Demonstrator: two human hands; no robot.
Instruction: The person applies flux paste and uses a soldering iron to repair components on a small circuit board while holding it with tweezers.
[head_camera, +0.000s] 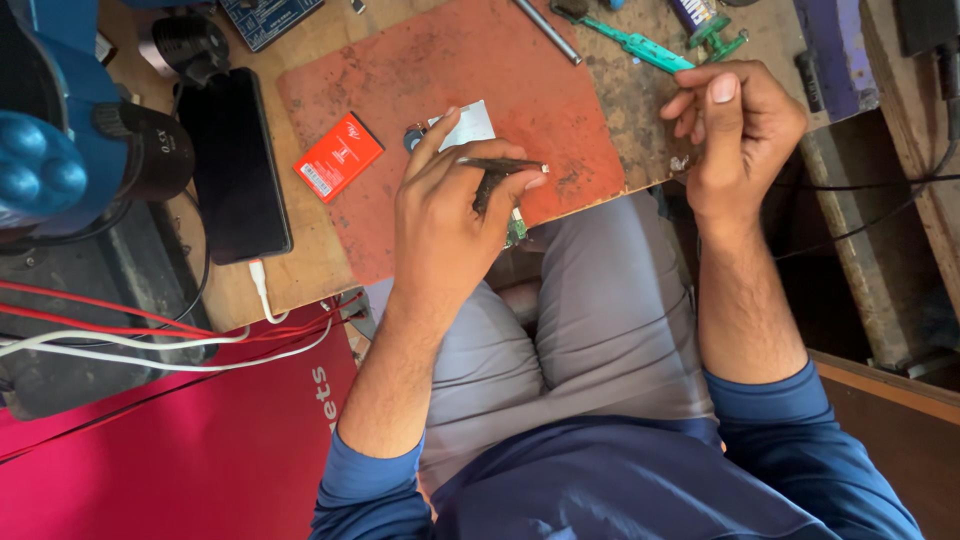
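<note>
My left hand (450, 215) is closed around a thin dark pen-like tool (500, 165) and a small green circuit board (516, 228), held over the near edge of a reddish-brown work mat (450, 60). A white slip of paper (468, 125) lies on the mat just beyond the fingers. My right hand (735, 130) hovers at the table's right edge, fingers pinched together near the thumb; whether anything small sits between them cannot be told. A green-handled tool (640, 45) lies just beyond that hand.
A black phone (232, 165) with a white cable lies left of the mat, next to a red flat battery (338, 156). A blue microscope (60, 130) stands at far left. Red and white wires (150, 335) cross a magenta surface (200, 450). A metal rod (548, 30) lies at the mat's far edge.
</note>
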